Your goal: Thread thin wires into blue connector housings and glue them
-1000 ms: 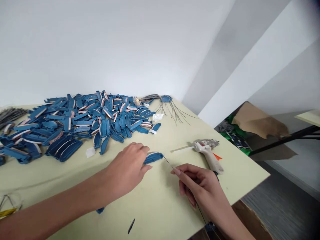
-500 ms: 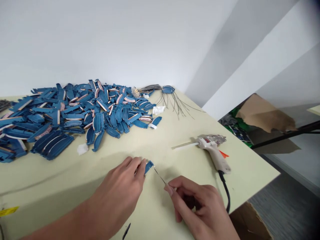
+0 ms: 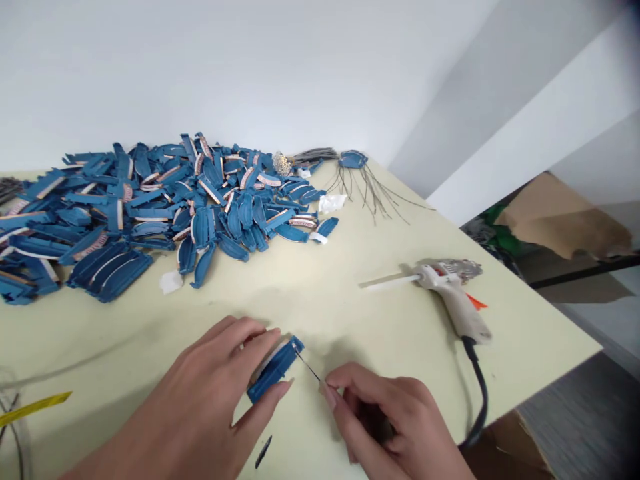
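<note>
A curved blue plastic piece (image 3: pixel 277 369) lies on the table between the thumb and fingers of my left hand (image 3: pixel 227 373), which grips it by its long sides. My right hand (image 3: pixel 383 417) pinches a thin dark wire (image 3: pixel 309 367) between thumb and forefinger. The wire's far tip meets the right end of the blue piece; whether it is fixed there I cannot tell. A small dark sliver (image 3: pixel 263 452) rests on the table below my left thumb.
A heap of blue plastic pieces (image 3: pixel 165 193) covers the back left. To the right lies a glue gun (image 3: pixel 453 293) with a white glue stick and a black cord (image 3: pixel 477 393). One blue part with wires (image 3: pixel 353 159) sits at the back. A yellow strip (image 3: pixel 37 408) is at left.
My left fingers have spread apart along the blue piece, so more of it shows. The right hand still pinches the wire. The view has shifted, moving the heap up and the glue gun right.
</note>
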### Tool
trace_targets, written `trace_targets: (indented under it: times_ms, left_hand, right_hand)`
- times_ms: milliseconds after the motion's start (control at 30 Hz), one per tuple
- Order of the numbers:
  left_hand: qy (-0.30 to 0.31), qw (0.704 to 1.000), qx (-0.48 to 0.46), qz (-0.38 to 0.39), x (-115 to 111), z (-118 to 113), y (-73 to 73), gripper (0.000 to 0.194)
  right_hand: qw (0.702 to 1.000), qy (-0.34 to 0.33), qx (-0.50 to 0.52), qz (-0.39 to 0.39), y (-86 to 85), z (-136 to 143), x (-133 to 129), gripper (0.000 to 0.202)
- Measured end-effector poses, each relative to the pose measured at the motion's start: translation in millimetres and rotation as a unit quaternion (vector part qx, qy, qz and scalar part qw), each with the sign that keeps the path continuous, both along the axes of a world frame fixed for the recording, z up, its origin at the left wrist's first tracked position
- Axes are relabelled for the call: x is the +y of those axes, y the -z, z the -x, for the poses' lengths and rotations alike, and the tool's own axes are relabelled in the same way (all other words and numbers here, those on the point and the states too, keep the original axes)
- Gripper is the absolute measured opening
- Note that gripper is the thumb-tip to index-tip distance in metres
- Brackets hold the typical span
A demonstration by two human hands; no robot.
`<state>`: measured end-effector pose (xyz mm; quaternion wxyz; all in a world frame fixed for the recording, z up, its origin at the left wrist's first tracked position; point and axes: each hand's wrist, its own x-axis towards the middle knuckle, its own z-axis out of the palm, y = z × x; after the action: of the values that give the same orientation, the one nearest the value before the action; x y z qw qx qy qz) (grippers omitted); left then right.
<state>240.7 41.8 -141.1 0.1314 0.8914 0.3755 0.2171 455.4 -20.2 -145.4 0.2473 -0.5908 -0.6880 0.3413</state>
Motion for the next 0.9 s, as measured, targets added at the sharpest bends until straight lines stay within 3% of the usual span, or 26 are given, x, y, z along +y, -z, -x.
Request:
trace_targets:
  times_ms: [200, 367, 533, 900]
  left_hand:
    - [-0.037, 0.998, -0.012, 0.054, 13, -4, -10.2, 0.021]
    - [-0.057, 0.996, -0.012, 0.074, 18, -6, -9.5, 0.025]
    - [-0.030, 0.992, -0.016, 0.118, 22, -8, -9.9, 0.021]
    - [-0.008, 0.991, 0.002, 0.131, 30, -13, -6.7, 0.024]
  right_hand:
    - [1.000, -0.009, -0.012, -0.010, -0.2, -2, 1, 0.024]
    - [1.000, -0.022, -0.007, 0.006, -1.5, -3, 4, 0.026]
    - [0.999, -0.029, 0.008, 0.015, -0.5, -2, 7, 0.029]
    - [0.999, -0.020, 0.017, 0.030, -0.8, 0, 10, 0.028]
